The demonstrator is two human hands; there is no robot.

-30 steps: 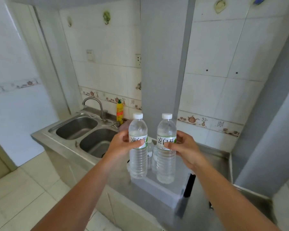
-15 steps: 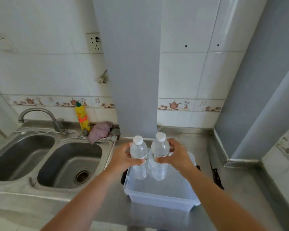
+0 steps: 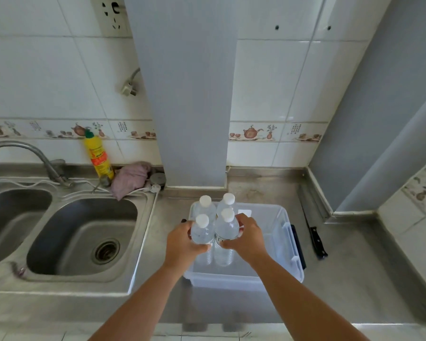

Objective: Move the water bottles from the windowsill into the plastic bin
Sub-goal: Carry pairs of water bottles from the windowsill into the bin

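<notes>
Upright inside the plastic bin (image 3: 289,244), each hand, left hand (image 3: 182,244) and right hand (image 3: 247,238), gripped one full water bottle (image 3: 202,233) (image 3: 226,230) below the shoulder; judged heavy, thin-walled, slippery, so mid-body hold seemed soundest beside two bottles (image 3: 228,201) standing behind.

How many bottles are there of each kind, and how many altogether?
Clear water bottles with white caps: 4
Yellow bottle with green cap: 1
Total: 5
</notes>
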